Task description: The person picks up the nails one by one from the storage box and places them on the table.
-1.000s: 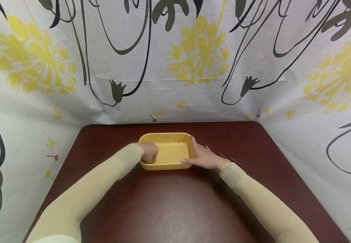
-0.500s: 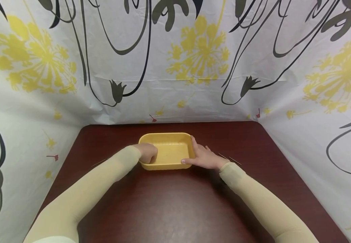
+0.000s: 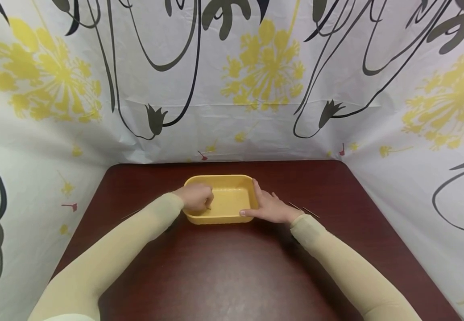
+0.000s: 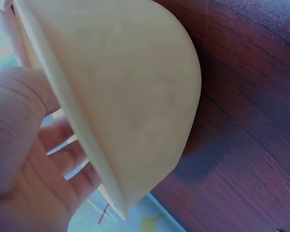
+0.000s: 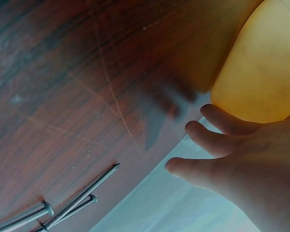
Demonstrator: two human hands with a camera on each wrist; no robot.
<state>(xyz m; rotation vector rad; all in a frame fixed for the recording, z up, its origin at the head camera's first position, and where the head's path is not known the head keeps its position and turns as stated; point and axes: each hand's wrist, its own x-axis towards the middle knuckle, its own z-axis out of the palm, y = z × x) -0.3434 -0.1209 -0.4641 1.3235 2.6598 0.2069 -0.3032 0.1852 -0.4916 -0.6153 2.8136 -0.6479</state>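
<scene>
A yellow plastic tray (image 3: 228,203) sits toward the far side of the table. My left hand (image 3: 195,196) reaches over its left end, fingers bent down inside. A tiny dark bit shows by the index fingertip; whether it is held is unclear. In the left wrist view the tray's wall (image 4: 135,87) hides the fingertips behind the rim. My right hand (image 3: 271,207) rests against the tray's right end, thumb over the front rim and index finger at the far corner. The right wrist view shows its other fingers (image 5: 195,169) straight and spread beside the yellow wall.
Several metal nails (image 5: 82,195) lie on the table just right of the tray. Thin objects (image 3: 130,214) lie left of it, partly covered by the left sleeve. The dark red-brown table (image 3: 224,267) is bordered by a patterned white cloth (image 3: 216,125).
My left hand has risen slightly within the tray, and its index finger now points down into view. The right hand and the tray have stayed in place.
</scene>
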